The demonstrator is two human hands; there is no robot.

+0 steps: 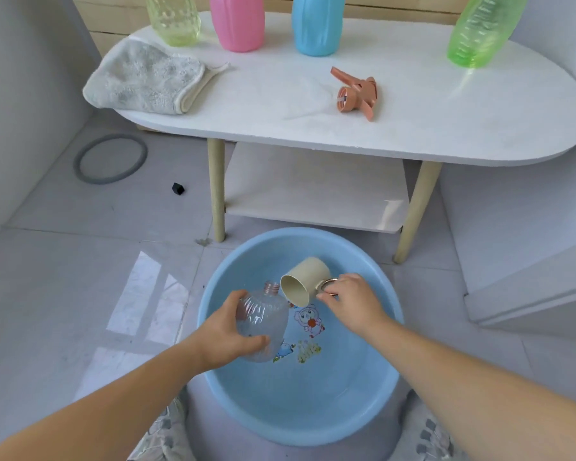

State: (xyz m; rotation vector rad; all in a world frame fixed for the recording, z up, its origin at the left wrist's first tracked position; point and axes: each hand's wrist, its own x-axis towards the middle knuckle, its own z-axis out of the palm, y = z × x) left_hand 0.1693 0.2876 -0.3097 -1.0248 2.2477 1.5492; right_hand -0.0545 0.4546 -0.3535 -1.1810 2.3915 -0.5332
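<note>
Over a blue plastic basin (373, 404) on the floor, my left hand (228, 334) grips a clear ribbed bottle (263, 322) with an open pinkish neck pointing up and away. My right hand (351, 299) holds a cream cup (305, 281) by its handle, tipped on its side with the mouth turned toward the bottle's neck. The cup's rim sits just right of the neck. Cartoon stickers show on the basin's bottom.
Beyond the basin stands a white oval table (413, 128) with a lower shelf. On it lie a grey cloth (143, 78), an orange spray trigger head (358, 93) and yellow (175, 18), pink (238, 21), blue (316, 23) and green (479, 31) bottles. A grey ring (110, 159) lies on the floor.
</note>
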